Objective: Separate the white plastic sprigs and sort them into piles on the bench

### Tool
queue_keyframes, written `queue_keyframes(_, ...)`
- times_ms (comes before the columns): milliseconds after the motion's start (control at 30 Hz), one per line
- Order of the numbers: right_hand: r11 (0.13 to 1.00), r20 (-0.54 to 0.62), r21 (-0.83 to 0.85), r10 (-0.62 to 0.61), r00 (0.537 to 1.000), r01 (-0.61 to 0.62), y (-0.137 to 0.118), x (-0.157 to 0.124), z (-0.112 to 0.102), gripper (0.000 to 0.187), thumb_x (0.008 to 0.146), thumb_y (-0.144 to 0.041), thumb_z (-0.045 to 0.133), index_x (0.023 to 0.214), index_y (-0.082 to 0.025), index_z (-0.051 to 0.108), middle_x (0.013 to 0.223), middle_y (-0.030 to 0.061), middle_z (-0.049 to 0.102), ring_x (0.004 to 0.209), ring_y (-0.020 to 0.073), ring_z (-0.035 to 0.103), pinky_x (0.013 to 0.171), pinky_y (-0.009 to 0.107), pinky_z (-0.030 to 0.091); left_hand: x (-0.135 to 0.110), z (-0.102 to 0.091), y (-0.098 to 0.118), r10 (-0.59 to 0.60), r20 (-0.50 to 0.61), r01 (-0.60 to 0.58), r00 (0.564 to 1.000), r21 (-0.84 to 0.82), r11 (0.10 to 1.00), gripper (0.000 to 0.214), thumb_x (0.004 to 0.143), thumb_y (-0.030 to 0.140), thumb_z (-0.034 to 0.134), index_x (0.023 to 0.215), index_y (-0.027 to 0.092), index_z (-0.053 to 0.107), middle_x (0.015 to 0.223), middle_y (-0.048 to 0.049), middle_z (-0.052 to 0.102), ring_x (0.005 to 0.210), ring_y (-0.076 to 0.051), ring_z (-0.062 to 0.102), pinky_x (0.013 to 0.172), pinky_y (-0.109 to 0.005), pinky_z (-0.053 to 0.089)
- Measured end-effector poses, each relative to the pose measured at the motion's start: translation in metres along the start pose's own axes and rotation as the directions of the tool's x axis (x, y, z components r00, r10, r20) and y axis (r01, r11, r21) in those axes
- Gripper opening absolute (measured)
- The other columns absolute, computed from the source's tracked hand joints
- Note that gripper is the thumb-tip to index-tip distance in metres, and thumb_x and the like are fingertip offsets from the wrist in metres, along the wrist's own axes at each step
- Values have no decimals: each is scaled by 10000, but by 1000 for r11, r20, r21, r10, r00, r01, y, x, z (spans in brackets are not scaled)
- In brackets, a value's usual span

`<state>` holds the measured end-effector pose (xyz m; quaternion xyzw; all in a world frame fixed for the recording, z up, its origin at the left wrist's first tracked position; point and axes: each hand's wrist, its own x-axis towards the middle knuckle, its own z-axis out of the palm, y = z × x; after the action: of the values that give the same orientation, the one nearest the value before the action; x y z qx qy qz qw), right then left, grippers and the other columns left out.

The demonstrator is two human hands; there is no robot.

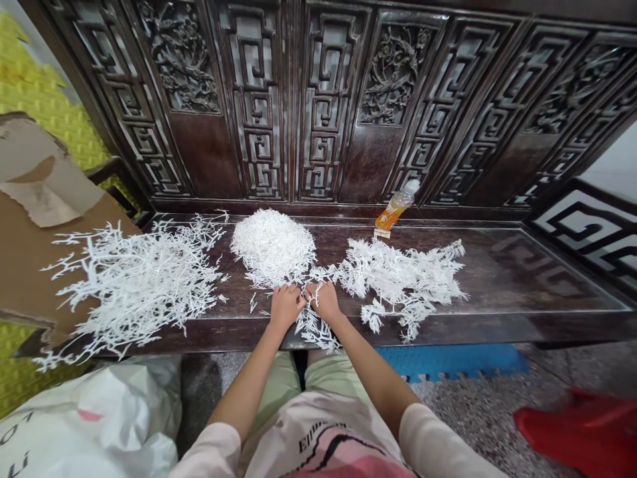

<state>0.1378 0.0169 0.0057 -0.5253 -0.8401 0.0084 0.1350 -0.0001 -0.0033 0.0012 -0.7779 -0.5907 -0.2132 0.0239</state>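
Just beyond the left fingers (pixel 284 289), a white heap (pixel 273 247) rests on the dark counter (pixel 502 285); a bottle (pixel 395 207) stands farther off, ahead and right of the right fingers (pixel 317 288). Tangled piles flank both hands: left pile (pixel 144 285) well apart, right pile (pixel 403 269) crowding close. The white branch (pixel 318 334) is thin and forked. It lies between both hands, clamped in the right fingers, spreading nearward; the left fingers curl beside it, their grip indeterminable.

Mid-frame, the left hand (pixel 287 305) and right hand (pixel 324 302) meet at a white branching sprig (pixel 318 333) by the wooden desk's (pixel 502 282) edge; a sprig heap (pixel 149 285) lies left.
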Motion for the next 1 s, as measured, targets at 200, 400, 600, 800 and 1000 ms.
queue_keyframes(200,1000,17,13,29,999,-29,-3,1,-1,220,830,-238,390,735,-175,578,697,47,599,743,177,460,676,290,203,2,-1,0,28,-2,-28,1000,-3,1000,120,720,166,452,635,186,535,713,-51,557,759,-190,486,688,-323,296)
queue_keyframes(400,961,-35,22,276,961,-275,10,3,3,252,825,-183,357,719,-145,582,672,55,594,651,149,466,651,269,218,-5,-3,-4,-51,-34,50,998,-23,998,134,708,141,444,605,188,515,681,-38,541,732,-178,476,687,-314,308)
queue_keyframes(600,996,-76,78,55,996,-49,11,2,3,360,885,-253,270,721,-158,577,669,36,583,665,147,463,671,269,229,-4,-2,-9,-281,-116,269,953,-109,957,201,813,235,377,877,200,564,830,-60,570,798,-194,493,695,-317,333)
queue_keyframes(800,989,-103,121,-70,992,82,11,0,6,364,906,-271,244,865,-168,591,808,48,614,763,156,483,719,274,245,-6,-2,-7,-155,-132,139,979,-123,983,295,815,353,412,1052,230,537,955,-77,545,899,-213,475,773,-336,344)
queue_keyframes(1000,987,-91,99,-117,989,126,10,-1,7,379,911,-300,229,859,-177,584,785,33,608,737,150,469,700,267,246,-6,-1,-7,-98,-79,90,992,-95,991,205,811,309,423,893,217,588,901,-67,532,862,-193,466,753,-323,350)
